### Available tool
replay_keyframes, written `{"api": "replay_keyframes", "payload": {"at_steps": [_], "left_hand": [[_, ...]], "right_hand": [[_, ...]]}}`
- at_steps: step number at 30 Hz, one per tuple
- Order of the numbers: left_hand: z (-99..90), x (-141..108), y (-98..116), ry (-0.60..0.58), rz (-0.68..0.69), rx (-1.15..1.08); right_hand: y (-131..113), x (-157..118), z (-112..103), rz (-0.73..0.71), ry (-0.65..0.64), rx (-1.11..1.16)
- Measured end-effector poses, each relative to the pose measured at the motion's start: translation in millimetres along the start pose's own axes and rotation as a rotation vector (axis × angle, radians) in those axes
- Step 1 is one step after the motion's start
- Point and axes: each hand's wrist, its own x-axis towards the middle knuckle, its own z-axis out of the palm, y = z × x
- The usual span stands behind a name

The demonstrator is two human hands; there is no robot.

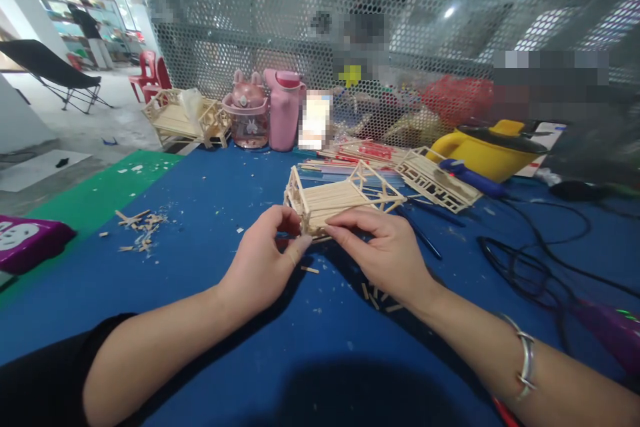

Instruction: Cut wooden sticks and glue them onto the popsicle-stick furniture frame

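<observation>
A small model of a bed-like frame (327, 199), built from thin wooden sticks, stands in front of me, with a slatted deck and triangular braced ends. My left hand (263, 257) is closed at its near left corner, thumb and fingers gripping the post there. With thumb and forefinger pinched together, my right hand (387, 247) presses on the front edge of the deck. Any small piece between those fingertips is hidden. Below the model, a short loose stick (310, 269) lies on the blue tabletop (200, 267).
Stick scraps (143, 227) lie left. Behind are another stick model (175, 121), a pink jug (284, 110) and stick bundles (370, 150). At right are a slatted stick piece (440, 180), a blue glue gun (473, 180), a yellow pot (485, 152) and black cable (520, 273).
</observation>
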Motion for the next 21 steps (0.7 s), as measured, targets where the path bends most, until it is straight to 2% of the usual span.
{"api": "replay_keyframes", "payload": {"at_steps": [21], "left_hand": [[2.2,-2.1,4.3,0.027,-0.020,0.010]], "right_hand": [[-2.7,0.1,6.9,-0.007,0.008,-0.038]]}}
